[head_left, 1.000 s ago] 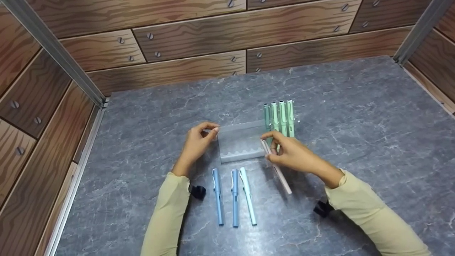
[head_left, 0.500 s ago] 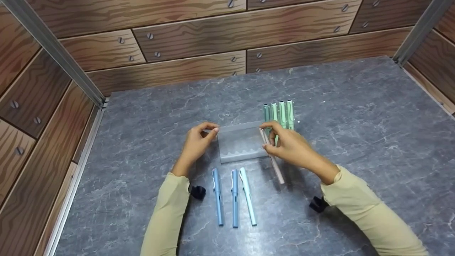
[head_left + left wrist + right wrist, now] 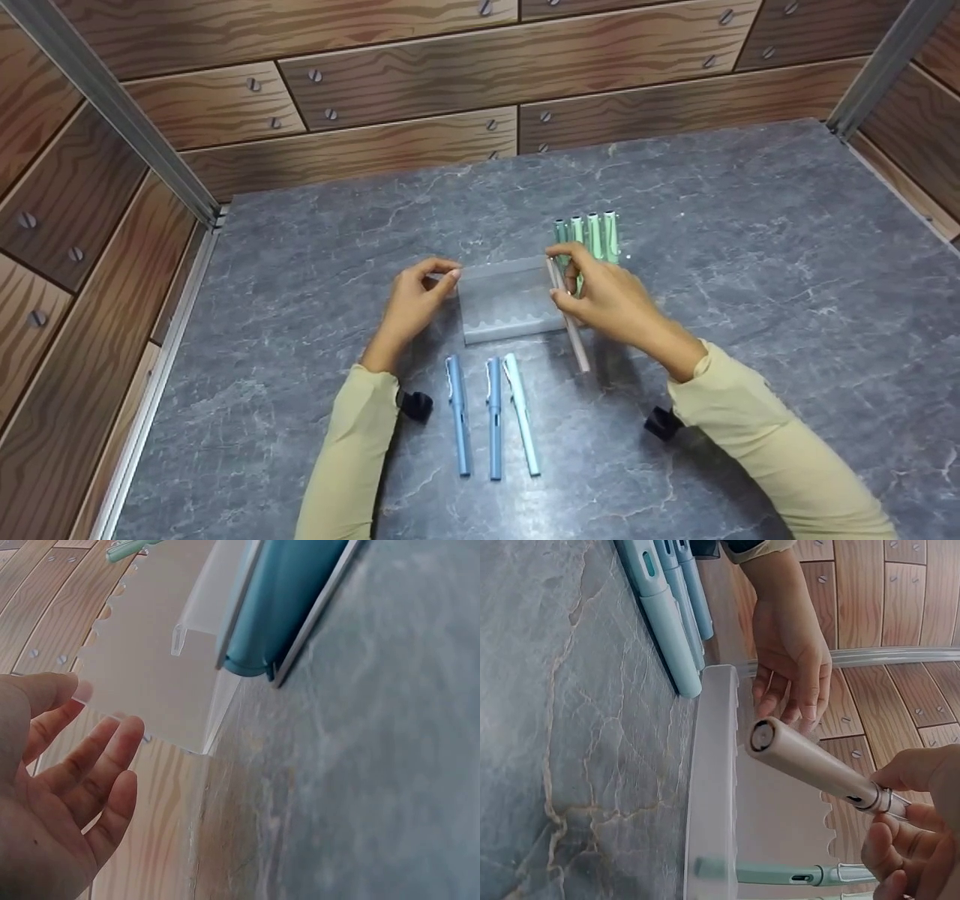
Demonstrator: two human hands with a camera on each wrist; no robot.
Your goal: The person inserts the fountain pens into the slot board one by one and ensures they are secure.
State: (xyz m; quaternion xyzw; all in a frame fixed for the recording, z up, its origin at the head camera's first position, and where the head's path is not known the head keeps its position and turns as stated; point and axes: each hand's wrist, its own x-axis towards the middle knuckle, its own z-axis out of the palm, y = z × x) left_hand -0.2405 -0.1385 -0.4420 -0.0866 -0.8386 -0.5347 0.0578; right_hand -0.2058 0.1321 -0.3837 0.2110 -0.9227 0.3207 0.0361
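A frosted, clear plastic pen tray (image 3: 510,292) with scalloped notches lies on the table. My left hand (image 3: 417,304) pinches its far left corner with thumb and index finger; the other fingers (image 3: 116,750) are spread beside its edge in the left wrist view. My right hand (image 3: 615,300) holds a pale pink pen (image 3: 576,346) near its clip end, slanted over the tray's right part. The right wrist view shows this pen's (image 3: 810,763) free end pointing toward me. Several green pens (image 3: 596,234) lie side by side at the tray's right, partly hidden by my right hand.
Two blue pens (image 3: 459,420) and a light-blue pen (image 3: 523,416) lie in a row on the grey marbled table (image 3: 337,240), in front of the tray. Wood-patterned walls (image 3: 405,90) enclose the table at the back and sides, with metal posts at the corners.
My right hand has moved away from me and slightly left with the pink pen, bringing it over the tray's right part. My left hand stays at the tray's corner.
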